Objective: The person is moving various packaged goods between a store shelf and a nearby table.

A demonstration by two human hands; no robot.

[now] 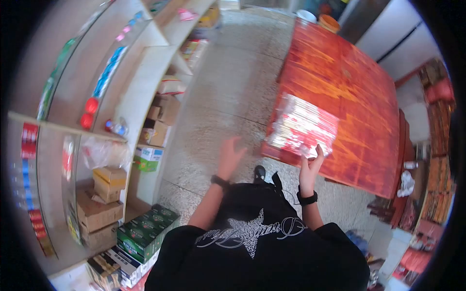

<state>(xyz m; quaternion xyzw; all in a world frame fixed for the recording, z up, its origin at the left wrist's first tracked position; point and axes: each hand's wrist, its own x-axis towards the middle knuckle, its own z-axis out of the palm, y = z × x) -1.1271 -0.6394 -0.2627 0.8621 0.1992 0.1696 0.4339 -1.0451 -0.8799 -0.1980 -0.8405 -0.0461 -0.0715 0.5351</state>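
Note:
A flat pack in clear plastic (303, 127), red with rows of white, lies at the near left corner of the red-orange wooden table (364, 102). My right hand (310, 167) is at the pack's near edge, thumb and fingers closing on the plastic wrapping. What the pack contains is too blurred to make out. Over the floor to the left of the table, my left hand (232, 151) is smeared by motion. Its fingers look apart, with nothing visible in them. Both wrists wear dark bands.
Shelves (141, 72) with small goods run along the left. Below them stand cardboard boxes (99, 211) and green cartons (145, 233). A white tub (306, 16) and an orange bucket (329, 23) are beyond the table's far end. Packed shelves (437, 169) line the right.

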